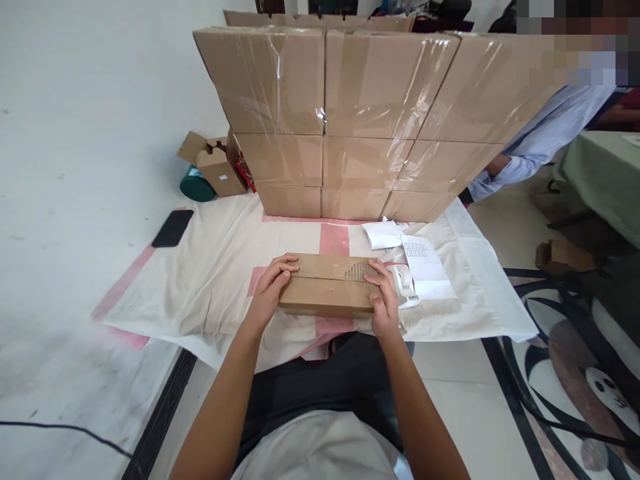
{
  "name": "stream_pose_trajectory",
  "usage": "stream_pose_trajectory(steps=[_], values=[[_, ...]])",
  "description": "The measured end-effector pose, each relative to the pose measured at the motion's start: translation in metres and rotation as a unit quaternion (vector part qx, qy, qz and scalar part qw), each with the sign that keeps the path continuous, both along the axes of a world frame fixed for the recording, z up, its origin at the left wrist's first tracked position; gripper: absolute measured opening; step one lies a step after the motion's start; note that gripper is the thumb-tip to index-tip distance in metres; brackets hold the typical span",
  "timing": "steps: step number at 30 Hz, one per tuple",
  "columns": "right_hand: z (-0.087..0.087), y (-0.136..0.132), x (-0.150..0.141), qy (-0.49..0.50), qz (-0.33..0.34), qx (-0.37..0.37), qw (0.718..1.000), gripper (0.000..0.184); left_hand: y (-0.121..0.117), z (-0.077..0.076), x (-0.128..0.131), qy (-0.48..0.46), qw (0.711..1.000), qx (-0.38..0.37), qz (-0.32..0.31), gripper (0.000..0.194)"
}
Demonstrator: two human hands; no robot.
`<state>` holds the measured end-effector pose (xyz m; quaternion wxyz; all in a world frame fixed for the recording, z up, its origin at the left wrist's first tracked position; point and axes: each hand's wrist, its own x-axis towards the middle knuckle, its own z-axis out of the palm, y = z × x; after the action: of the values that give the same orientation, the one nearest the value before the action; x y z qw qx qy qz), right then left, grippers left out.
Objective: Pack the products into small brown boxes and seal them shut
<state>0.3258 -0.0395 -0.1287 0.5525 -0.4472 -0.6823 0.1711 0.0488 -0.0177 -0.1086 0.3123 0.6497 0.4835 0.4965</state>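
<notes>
A closed brown cardboard box (pixel 325 287) lies near the table's front edge, between my two hands. Its top has a seam along its length and a torn, ridged patch toward the right end. My left hand (pixel 273 283) grips the left end, thumb on top and fingers over the far corner. At the right end my right hand (pixel 383 293) holds on, fingers bent over the top beside the torn patch. Just right of that hand sits a white tape dispenser (pixel 404 285). White paper sheets (pixel 425 267) lie beyond it, one printed with small rounded shapes.
A tall wall of taped cardboard boxes (pixel 370 120) stands along the table's back. A black phone (pixel 173 228) lies at left, near an opened box (pixel 220 167) and a dark green round container (pixel 197 185). At the right, another person's blue sleeve (pixel 545 140) shows behind the stack.
</notes>
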Motion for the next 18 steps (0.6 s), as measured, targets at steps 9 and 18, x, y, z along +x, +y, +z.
stream_pose_trajectory(steps=[9,18], values=[[-0.006,0.017,-0.006,0.014,-0.013,0.063,0.998,0.038,-0.037,0.036,0.048,0.315,0.943,0.084,0.058,0.038],[-0.001,-0.003,0.084,0.070,-0.256,-0.126,0.956,0.049,-0.035,0.016,0.064,0.406,0.902,0.150,-0.006,0.064]])
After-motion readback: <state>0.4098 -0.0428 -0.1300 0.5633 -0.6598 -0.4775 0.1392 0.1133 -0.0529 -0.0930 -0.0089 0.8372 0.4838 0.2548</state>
